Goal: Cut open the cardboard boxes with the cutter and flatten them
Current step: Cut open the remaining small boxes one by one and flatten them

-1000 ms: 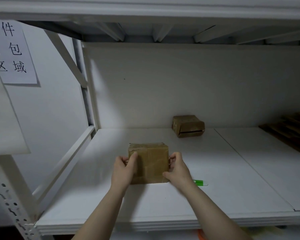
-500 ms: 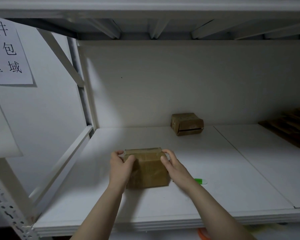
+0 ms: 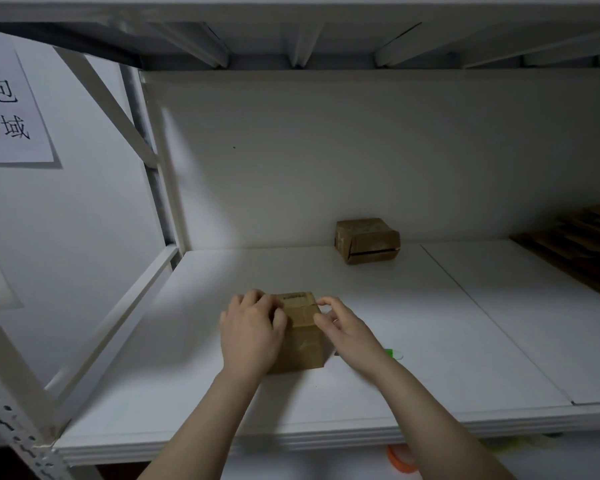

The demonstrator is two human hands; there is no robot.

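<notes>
The left hand (image 3: 253,327) lay over the top and left side of the box (image 3: 303,336), with its fingers (image 3: 269,303) curled onto the top face and gripping it. The right hand (image 3: 345,329) was at the upper right edge of the same box. Its thumb touched that edge and its forefinger was bent just above the far corner. The other fingers were loosely curled. It could not be determined whether the thumb and forefinger pinched the edge or only rested against it.

The box was small, brown and closed, with tape across its top. It stood upright on the white shelf board (image 3: 430,341), towards the front and left of centre. The cutter (image 3: 392,353), of which only a green and white end was visible, lay flat on the board just beside the right wrist, which hid the remainder. It was clear of both hands.

A second box (image 3: 366,240) stood at the rear of the board, against the white back panel (image 3: 361,161) and well apart from the first. Flattened cardboard (image 3: 579,244) was stacked at the far right of the shelf. A paper sheet (image 3: 9,109) with printed characters was fixed to the wall on the left. Part of an orange round object (image 3: 400,459) was visible below the front edge of the shelf.
</notes>
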